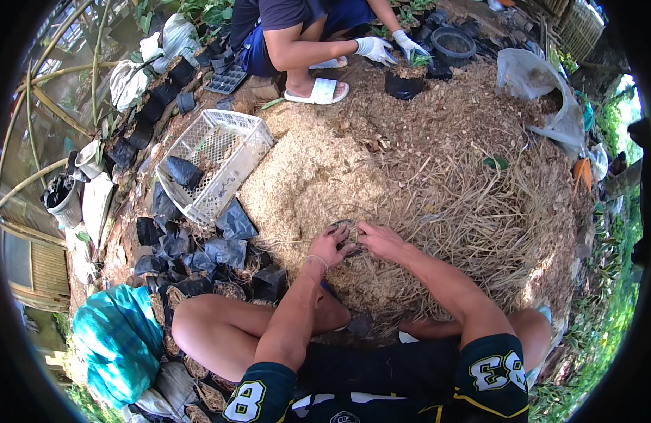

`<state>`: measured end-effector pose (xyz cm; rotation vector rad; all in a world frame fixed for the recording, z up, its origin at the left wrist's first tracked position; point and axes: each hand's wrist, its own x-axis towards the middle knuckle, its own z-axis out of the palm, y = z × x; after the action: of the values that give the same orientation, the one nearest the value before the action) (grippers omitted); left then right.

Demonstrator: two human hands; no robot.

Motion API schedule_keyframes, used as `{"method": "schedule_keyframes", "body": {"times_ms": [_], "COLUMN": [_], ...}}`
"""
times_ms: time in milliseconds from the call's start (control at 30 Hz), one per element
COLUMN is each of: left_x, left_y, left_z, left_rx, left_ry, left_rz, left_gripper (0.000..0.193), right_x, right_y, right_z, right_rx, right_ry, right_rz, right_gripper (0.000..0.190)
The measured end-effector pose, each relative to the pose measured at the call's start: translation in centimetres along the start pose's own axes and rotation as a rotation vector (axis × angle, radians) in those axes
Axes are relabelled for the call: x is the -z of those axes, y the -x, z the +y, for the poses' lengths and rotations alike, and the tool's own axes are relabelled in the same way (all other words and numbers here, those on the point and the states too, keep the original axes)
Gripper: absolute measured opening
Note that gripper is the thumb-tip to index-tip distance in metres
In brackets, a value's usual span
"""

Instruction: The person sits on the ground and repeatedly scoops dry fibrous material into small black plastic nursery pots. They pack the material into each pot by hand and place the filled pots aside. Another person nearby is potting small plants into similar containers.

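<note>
My left hand curls around the near-left side of a small black plastic grow bag, its fingers on the rim. Only slivers of the dark bag show; the rest is hidden by my hands. My right hand is at the bag's right side with its fingers bent inward at the mouth; what its fingertips pinch is too small to make out. Under and beyond both hands lies a heap of pale wood shavings or husk. Dry straw spreads to the right of my right hand.
A white plastic crate at left holds a black bag. Black grow bags lie near my left knee, beside a teal sack. Opposite, a co-worker's gloved hands are at a potted plant. Clear plastic sheeting lies right.
</note>
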<state>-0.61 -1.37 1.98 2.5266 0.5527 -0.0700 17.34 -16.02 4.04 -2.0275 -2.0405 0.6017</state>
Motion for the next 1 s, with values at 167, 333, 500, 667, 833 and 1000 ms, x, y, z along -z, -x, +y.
{"method": "schedule_keyframes", "body": {"times_ms": [167,333,500,667,833,1000], "left_x": [0.7,-1.7,-2.6,-2.0,-2.0,-2.3], "left_y": [-0.4,-1.0,-1.5,-1.1,-0.8,-0.8], "left_z": [-1.2,-2.3,-3.0,-2.2,-1.2,-1.1], "left_rx": [-0.006,0.055,0.042,0.085,0.139,0.11], "left_ry": [0.137,0.178,0.116,0.219,0.241,0.126], "left_rz": [-0.119,-0.085,-0.091,-0.031,0.009,0.022], "left_gripper": [0.07,0.061,0.06,0.054,0.05,0.046], "right_x": [1.4,2.3,1.6,-0.1,-0.9,0.0], "right_y": [-0.1,-0.3,-0.8,-0.8,-0.2,-0.5], "right_z": [-0.1,-0.6,-0.6,-0.8,-1.7,-2.1], "right_rx": [-0.034,-0.102,-0.187,0.032,0.01,-0.078], "right_ry": [-0.192,-0.243,-0.291,-0.139,-0.081,-0.196], "right_rz": [-0.039,-0.053,-0.039,0.046,0.037,-0.045], "right_gripper": [0.017,0.013,0.013,0.012,0.015,0.02]}}
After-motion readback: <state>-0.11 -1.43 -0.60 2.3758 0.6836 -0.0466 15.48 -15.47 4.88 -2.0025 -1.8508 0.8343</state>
